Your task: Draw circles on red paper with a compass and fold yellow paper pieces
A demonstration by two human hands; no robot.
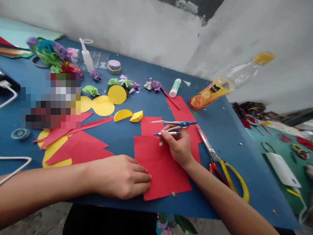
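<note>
My left hand [123, 178] lies flat, its fingertips on the left edge of a creased red paper sheet [166, 179]. Above the upper part of that sheet, my right hand [179, 147] is closed on a blue-and-white drawing compass [185, 124], its two legs pointing left. The tips appear to be off the paper, though contact is hard to judge. More red paper [182, 112] lies beyond the sheet. To the right of my right forearm are scissors [216, 158] with one yellow and one red handle, blades partly over the red paper's edge.
Yellow paper circles [104, 106], folded yellow pieces [123, 115] and red offcuts [80, 147] lie on the left. Farther back are crumpled paper flowers [50, 52], a squeeze bottle [86, 58] and a glue stick [175, 88]. A drink bottle [210, 93] stands tilted in view at right.
</note>
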